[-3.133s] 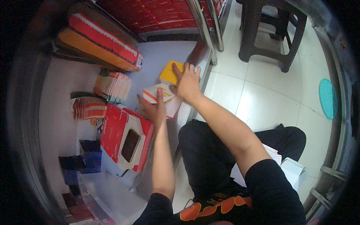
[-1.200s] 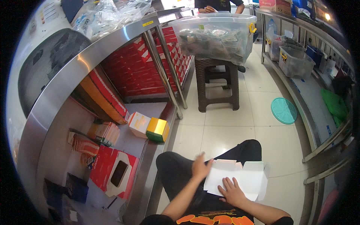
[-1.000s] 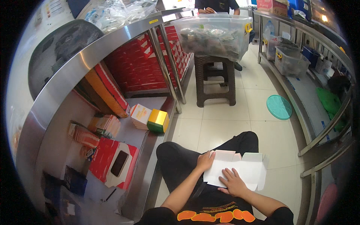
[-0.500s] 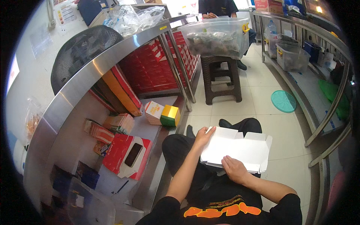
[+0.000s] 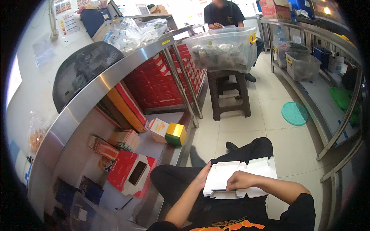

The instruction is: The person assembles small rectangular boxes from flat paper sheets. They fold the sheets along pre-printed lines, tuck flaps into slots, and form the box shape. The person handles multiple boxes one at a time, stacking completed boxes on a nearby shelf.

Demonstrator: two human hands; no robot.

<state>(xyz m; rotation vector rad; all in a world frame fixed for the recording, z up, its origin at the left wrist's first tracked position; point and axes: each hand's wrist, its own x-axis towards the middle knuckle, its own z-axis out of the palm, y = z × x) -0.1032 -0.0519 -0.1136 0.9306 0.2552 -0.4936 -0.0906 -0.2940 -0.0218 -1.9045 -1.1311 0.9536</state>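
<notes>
A few unfolded white cardboard box blanks (image 5: 256, 175), with cut flaps along their edges, lie across my lap. My left hand (image 5: 202, 178) is closed round their left edge, the fingers partly hidden beneath. Over the near part of the cardboard, my right hand (image 5: 239, 181) is bent down with its fingers curled together on a flap or fold at the near edge. The fingertips are hard to make out there.
On the low steel shelf to my left are a phone (image 5: 137, 172) on a red-and-white carton, and a yellow-green box (image 5: 175, 134). Ahead, a clear plastic tub (image 5: 221, 50) stands on a dark stool (image 5: 227, 94); a person sits behind it. A turquoise lid (image 5: 294, 113) lies on the floor.
My right hand has moved from lying flat at the near edge to a curled grip farther left on the cardboard. The blanks have turned and their flaps tilted; my left hand has shifted down their left edge.
</notes>
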